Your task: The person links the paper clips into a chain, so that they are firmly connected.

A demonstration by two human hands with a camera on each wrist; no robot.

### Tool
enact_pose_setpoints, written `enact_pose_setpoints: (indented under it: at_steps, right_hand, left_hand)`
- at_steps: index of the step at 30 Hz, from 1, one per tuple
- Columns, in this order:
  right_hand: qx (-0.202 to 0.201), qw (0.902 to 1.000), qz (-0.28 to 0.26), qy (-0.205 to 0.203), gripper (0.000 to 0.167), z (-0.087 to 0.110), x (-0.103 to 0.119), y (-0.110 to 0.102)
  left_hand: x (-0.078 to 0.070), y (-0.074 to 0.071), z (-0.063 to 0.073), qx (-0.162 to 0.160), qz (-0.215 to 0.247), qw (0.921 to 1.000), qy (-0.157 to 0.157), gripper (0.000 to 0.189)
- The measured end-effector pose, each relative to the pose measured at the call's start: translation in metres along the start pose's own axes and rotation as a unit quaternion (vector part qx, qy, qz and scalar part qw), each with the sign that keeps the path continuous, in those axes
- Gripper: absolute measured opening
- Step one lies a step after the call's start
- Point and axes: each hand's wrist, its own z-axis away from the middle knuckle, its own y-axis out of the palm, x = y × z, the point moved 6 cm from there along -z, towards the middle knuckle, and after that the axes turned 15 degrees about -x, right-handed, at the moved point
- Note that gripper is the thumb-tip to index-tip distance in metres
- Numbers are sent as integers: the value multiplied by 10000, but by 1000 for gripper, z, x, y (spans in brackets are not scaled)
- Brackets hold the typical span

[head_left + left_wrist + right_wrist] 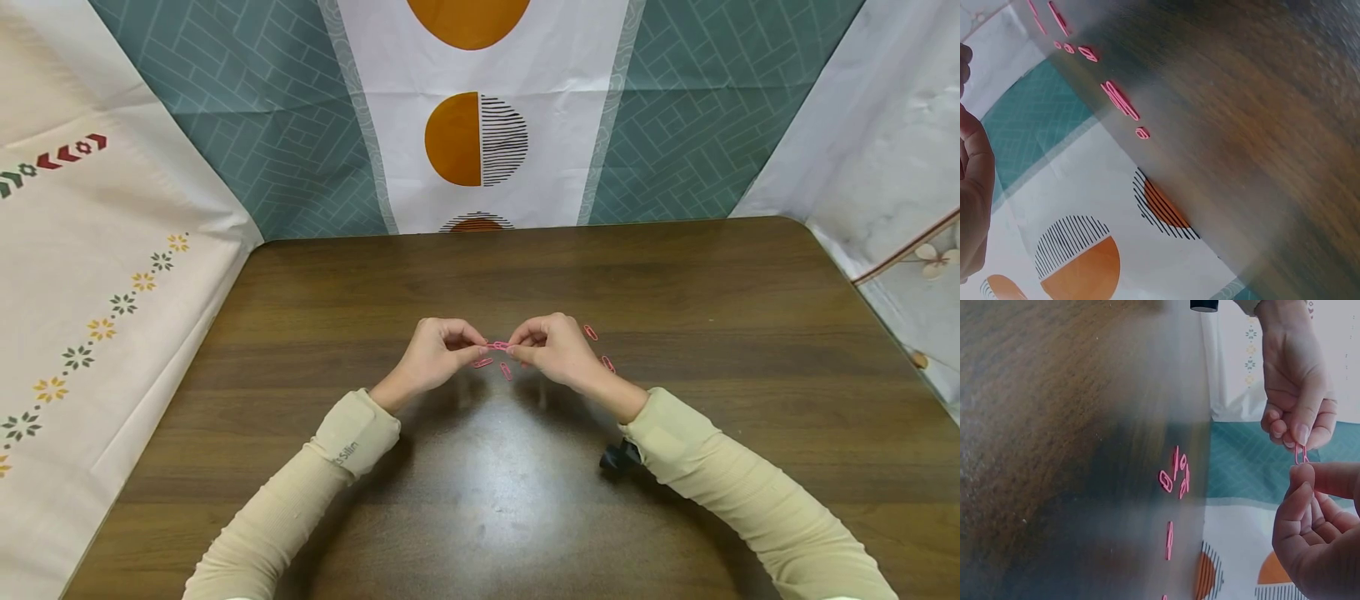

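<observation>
Above the middle of the table, my left hand (438,354) and right hand (555,350) face each other, fingertips close together. Both pinch pink paper clips (497,345) between thumb and fingers; I cannot tell whether these clips are linked. In the right wrist view, the pinched clips (1301,454) span the small gap between the two thumbs, partly covered by fingertips. Beneath the hands lie loose pink paper clips, one (506,371) between them and another (483,362) by the left fingertips. The left wrist view catches only part of the left hand (974,187) at its edge.
Two more pink paper clips, one farther back (591,332) and one by the right wrist (608,364), lie on the brown wooden table (360,283). A black object (621,458) sits at the right cuff. Patterned cloth (300,125) hangs behind the table's far edge.
</observation>
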Motion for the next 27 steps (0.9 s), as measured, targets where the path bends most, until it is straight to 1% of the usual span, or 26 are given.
enact_pose_setpoints:
  at_steps: [2,5,9,12,17,19,22,27]
  right_hand:
    - [-20,10000,-17,-8,4,0,0,-1]
    - [-74,9999,-74,-61,4,1,1,-2]
    - [-144,9997,-201,-57,4,0,-1,-5]
    - [-157,9997,-182,-64,4,0,-1,-7]
    - [-155,9998,-20,-127,3,2,0,-10]
    - [-129,9998,21,-167,4,2,0,-10]
    - [-106,9999,40,-108,6,3,-1,-10]
    - [-72,9998,-34,-205,7,2,-1,-9]
  left_hand:
    - [0,1,0,4,-25,10000,-5,5]
    - [4,2,0,52,-1,10000,-55,5]
    - [20,5,-4,62,50,9999,-78,4]
    - [29,6,-6,1,20,10000,2,4]
    - [31,6,-7,-5,106,9998,169,6]
    - [31,7,-7,39,176,9996,234,8]
    - [30,8,-8,119,266,9991,301,11]
    - [31,9,-7,207,207,9993,213,8]
